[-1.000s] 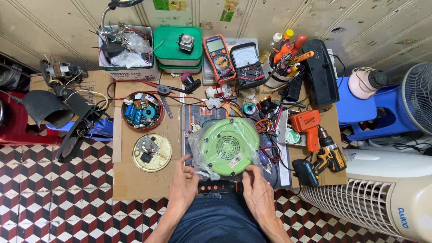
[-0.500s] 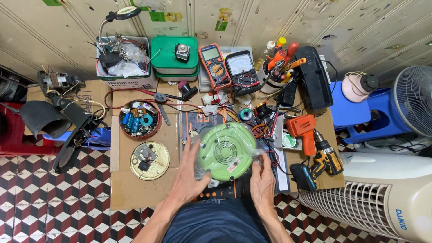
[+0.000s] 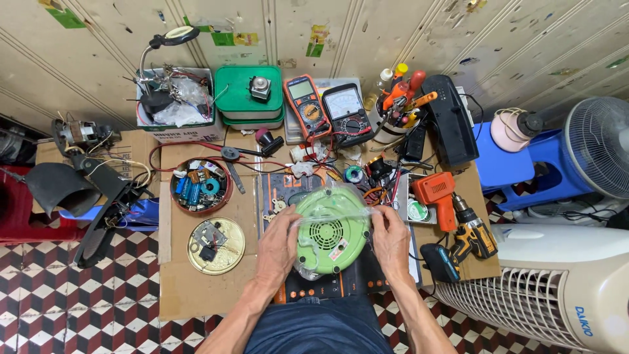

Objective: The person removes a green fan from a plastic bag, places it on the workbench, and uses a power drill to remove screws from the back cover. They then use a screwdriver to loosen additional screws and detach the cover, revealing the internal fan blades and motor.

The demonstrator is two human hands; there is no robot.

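A round green appliance housing (image 3: 331, 229) wrapped in a clear plastic bag lies on a dark mat (image 3: 288, 190) in the middle of the cardboard-covered floor. Its vented underside faces up. My left hand (image 3: 278, 246) grips its left edge and my right hand (image 3: 391, 239) grips its right edge, fingers curled onto the plastic.
A round tin of small parts (image 3: 200, 187) and a gold lid with a circuit board (image 3: 215, 244) lie to the left. Two multimeters (image 3: 325, 113), green boxes (image 3: 249, 97), a tool cup (image 3: 401, 98) stand behind. An orange drill (image 3: 452, 210) and white fan unit (image 3: 557, 282) are right.
Both hands have moved up from the mat's near edge onto the green housing and now hold it on either side. The view has also shifted slightly.
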